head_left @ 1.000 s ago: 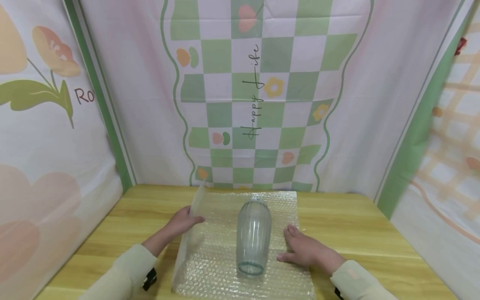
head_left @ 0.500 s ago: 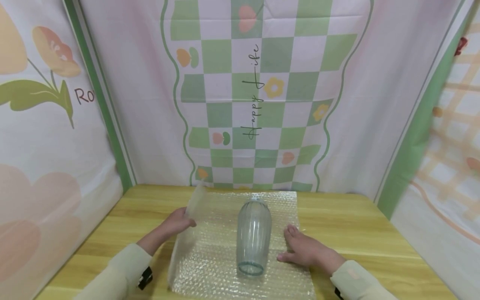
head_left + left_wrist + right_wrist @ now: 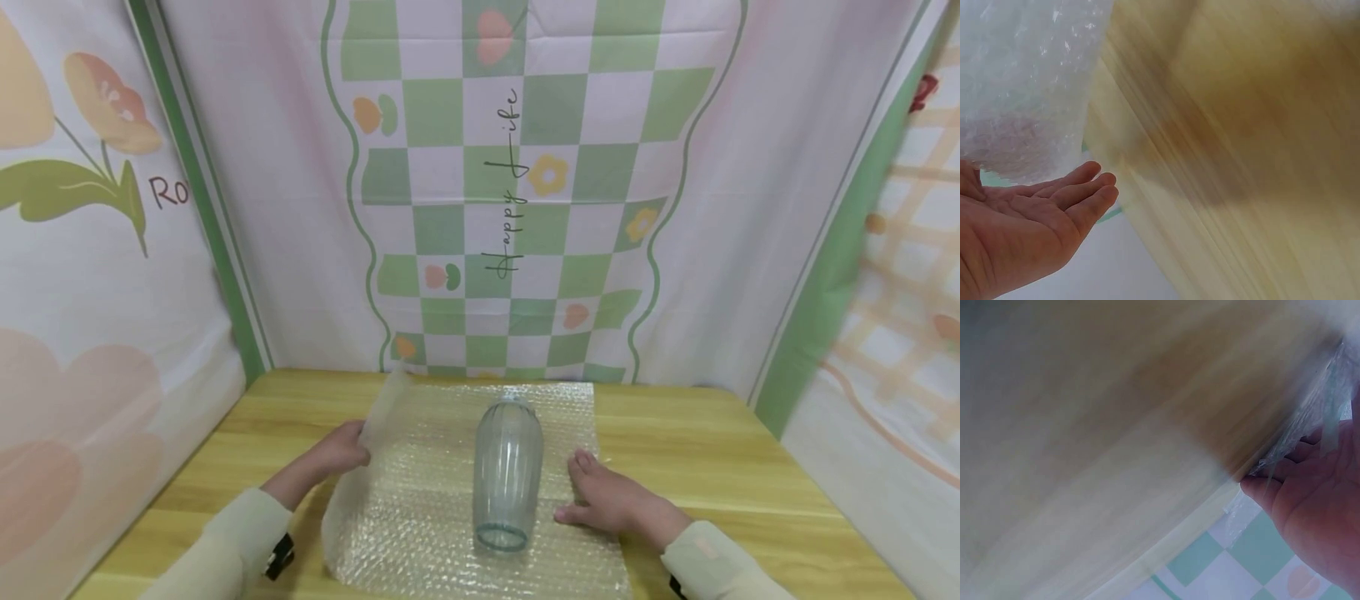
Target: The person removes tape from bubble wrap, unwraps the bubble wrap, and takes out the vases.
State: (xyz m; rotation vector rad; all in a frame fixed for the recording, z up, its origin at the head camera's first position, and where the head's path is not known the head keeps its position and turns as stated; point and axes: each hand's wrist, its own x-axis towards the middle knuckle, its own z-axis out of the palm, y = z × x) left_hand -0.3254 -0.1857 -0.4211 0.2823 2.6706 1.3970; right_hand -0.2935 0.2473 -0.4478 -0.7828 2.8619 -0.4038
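Observation:
A ribbed clear glass vase [image 3: 507, 475] lies on its side on a sheet of bubble wrap [image 3: 416, 521], its greenish base towards me. At the sheet's left edge, which is raised off the table, my left hand [image 3: 341, 450] pinches the wrap. In the left wrist view, several fingers [image 3: 1082, 200] stretch out fairly straight beneath the bubble wrap [image 3: 1022, 75]; the thumb is mostly cut off. My right hand [image 3: 611, 496] rests on the sheet's right side, fingers spread, apart from the vase. The right wrist view shows that hand [image 3: 1310, 500] against the film's edge.
A wood-grain table [image 3: 697, 450] carries the sheet. A white curtain with a green checkered print [image 3: 502, 217] closes off the back, and printed cloths hang along the left side [image 3: 112, 333] and right side [image 3: 892, 350].
My left hand has moved left and slightly nearer, taking the raised left edge of the bubble wrap outward and lower. The right hand and vase have not moved.

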